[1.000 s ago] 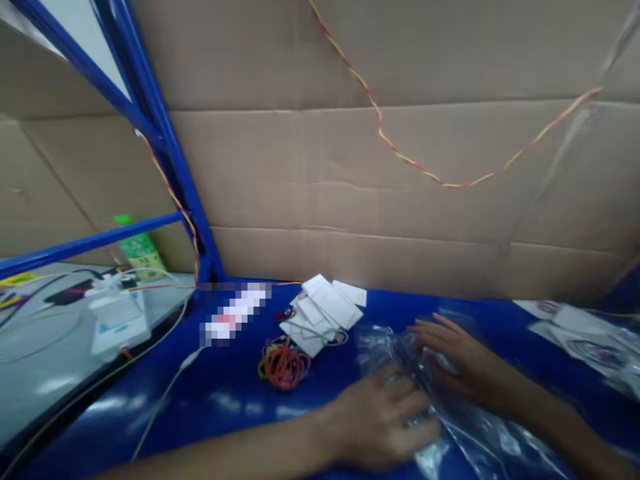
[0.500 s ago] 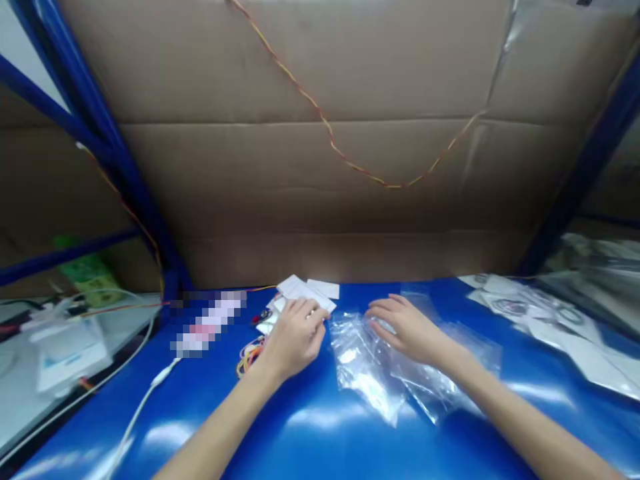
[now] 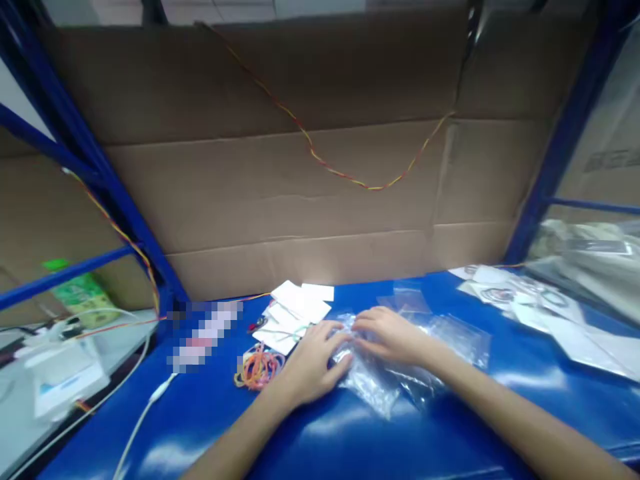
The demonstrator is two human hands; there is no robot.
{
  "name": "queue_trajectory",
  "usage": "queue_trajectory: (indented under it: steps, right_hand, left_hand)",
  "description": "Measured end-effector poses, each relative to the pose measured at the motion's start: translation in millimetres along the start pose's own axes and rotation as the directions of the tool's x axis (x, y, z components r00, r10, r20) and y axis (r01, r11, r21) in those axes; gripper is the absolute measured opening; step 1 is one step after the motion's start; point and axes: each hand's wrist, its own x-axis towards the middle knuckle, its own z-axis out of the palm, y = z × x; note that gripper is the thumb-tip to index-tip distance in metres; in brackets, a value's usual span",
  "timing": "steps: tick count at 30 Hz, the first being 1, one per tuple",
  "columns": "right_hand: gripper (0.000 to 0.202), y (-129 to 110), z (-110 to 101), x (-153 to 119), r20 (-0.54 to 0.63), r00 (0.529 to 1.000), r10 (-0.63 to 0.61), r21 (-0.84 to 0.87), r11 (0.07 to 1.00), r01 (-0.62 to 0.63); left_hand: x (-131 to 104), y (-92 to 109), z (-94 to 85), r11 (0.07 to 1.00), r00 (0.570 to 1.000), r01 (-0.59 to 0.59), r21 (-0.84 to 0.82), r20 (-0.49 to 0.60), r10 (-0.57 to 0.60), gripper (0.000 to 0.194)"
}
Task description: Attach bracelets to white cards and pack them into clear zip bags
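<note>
Several clear plastic bags (image 3: 373, 387) lie on the blue tabletop (image 3: 320, 443). At their left edge is my left hand (image 3: 317, 360), its thumb and fingers apart and its fingertips near the plastic. My right hand (image 3: 387, 333) rests over the bags from the right, fingers bent and slightly spread, with nothing visibly gripped. The two hands' fingertips are close together. Left of the bags, white cards (image 3: 295, 307) lie in a loose pile. A tangle of orange and pink bands (image 3: 260, 367) sits in front of the cards.
White cards with ring-shaped items (image 3: 505, 293) lie at the right. A white cable (image 3: 137, 427) runs from a blurred power strip (image 3: 210, 333) at the left. Blue frame posts (image 3: 120, 193) and a cardboard panel (image 3: 310, 193) stand behind. A green bottle (image 3: 83, 293) lies far left.
My left hand has left the white cards and moved right to the bags. My right hand has shifted slightly left and lower over the plastic. The camera view has tilted a little.
</note>
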Motion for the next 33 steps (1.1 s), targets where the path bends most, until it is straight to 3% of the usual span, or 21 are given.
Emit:
queue_trajectory:
  steps: [3,7,10,19,23,33]
  right_hand:
    - [0.028,-0.2,-2.1,-1.2,0.031,0.999,0.007,0.012,1.000,-0.008]
    - [0.039,3.2,-2.6,-2.3,0.040,0.999,0.036,0.027,0.999,-0.037]
    - [0.047,5.5,-2.6,-2.6,0.037,0.997,0.067,0.010,0.998,-0.068]
    - [0.044,7.6,-2.8,-4.0,-0.001,0.997,0.078,0.057,0.995,-0.077]
    - [0.045,9.2,-2.8,-3.5,-0.061,0.996,0.066,0.096,0.994,-0.060]
    - [0.023,4.2,-2.5,-0.3,-0.053,0.998,0.032,0.058,0.998,-0.029]
  left_hand:
    - [-1.3,-0.9,-1.3,1.000,0.997,-0.007,-0.008,0.075,0.008,0.032]
    - [-1.3,-4.2,-1.2,1.000,0.997,0.006,-0.010,0.082,-0.006,0.038]
    - [-0.8,-6.1,-1.3,1.000,0.998,0.027,0.008,0.057,-0.027,0.040]
    - [2.4,-11.3,-1.3,0.997,0.994,0.079,0.005,-0.072,-0.079,0.036]
    - [2.4,-11.8,-2.1,0.993,0.985,0.117,-0.008,-0.129,-0.118,0.042]
    - [3.7,-14.3,0.0,0.970,0.947,0.186,-0.157,-0.236,-0.220,0.040]
